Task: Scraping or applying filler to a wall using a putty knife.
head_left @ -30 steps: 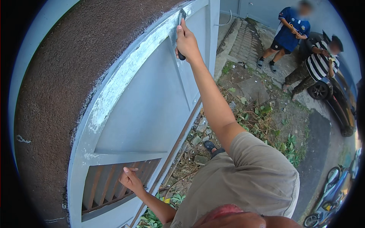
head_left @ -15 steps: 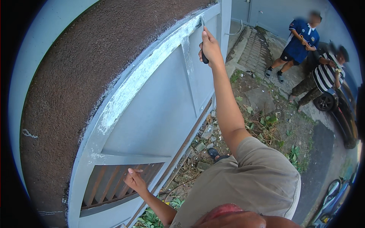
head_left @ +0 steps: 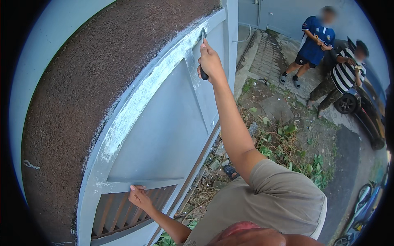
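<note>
My right hand (head_left: 210, 61) is closed around the black handle of a putty knife (head_left: 203, 33). Its blade rests against the upper rail of a grey panelled frame (head_left: 164, 57), near the far end. White, patchy filler (head_left: 137, 104) covers much of that curved rail. Lower down, my left hand (head_left: 140, 199) is at the crossbar (head_left: 164, 181) above a slatted opening (head_left: 123, 211). Its fingers are loosely bent and apart, with tips at the bar's edge and nothing visible in them.
A rough brown wall (head_left: 82, 82) borders the frame. Rubble and plants (head_left: 283, 135) lie on the ground to the right. One person in blue (head_left: 316, 39) and another in stripes (head_left: 344, 74) stand by a dark car (head_left: 367, 123). A bicycle (head_left: 357, 217) is at lower right.
The putty knife and my right hand have moved left and down along the rail. My left hand has shifted slightly left, up to the crossbar. The whole view has turned a little.
</note>
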Demonstrator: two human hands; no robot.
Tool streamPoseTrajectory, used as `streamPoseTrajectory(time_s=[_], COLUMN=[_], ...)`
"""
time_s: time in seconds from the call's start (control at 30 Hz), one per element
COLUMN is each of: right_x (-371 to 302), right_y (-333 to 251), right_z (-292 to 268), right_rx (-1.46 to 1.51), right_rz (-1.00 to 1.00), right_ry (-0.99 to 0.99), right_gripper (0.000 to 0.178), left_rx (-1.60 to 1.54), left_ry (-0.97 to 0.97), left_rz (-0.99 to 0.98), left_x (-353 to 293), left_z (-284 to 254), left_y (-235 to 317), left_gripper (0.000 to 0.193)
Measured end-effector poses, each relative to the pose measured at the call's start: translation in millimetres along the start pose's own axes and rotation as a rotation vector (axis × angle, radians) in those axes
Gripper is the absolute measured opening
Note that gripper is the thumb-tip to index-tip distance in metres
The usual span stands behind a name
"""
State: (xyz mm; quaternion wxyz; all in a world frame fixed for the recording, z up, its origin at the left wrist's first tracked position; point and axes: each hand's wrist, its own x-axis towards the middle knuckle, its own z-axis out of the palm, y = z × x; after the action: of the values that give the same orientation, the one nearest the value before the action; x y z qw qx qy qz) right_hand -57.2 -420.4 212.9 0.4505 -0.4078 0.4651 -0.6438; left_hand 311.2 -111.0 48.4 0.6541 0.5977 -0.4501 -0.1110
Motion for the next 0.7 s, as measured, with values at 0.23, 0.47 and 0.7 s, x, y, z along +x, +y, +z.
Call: streamPoseTrajectory(time_s=[0.23,0.47,0.7], right_x=[52.8,7.2,-0.5], right_y=[-17.5,-0.2,-1.7], right_z=[-23.7,-12.9,-5.8], right_rx=[0.077,0.046,0.017], right_rz=[0.007,0.022,-0.007], right_ry=[0.043,-0.014,0.017], right_gripper=[0.054,0.054,0.054], left_rx=[-0.016,-0.004,-0.008], left_ry=[-0.018,0.046,0.024], left_rz=[0.028,-0.021,-0.019], left_x=[4.5,6.7,5.3], left_z=[-3.7,2.9,0.6], left_y=[-9.0,-0.7,-0.8], left_gripper=[0.059,0.06,0.061])
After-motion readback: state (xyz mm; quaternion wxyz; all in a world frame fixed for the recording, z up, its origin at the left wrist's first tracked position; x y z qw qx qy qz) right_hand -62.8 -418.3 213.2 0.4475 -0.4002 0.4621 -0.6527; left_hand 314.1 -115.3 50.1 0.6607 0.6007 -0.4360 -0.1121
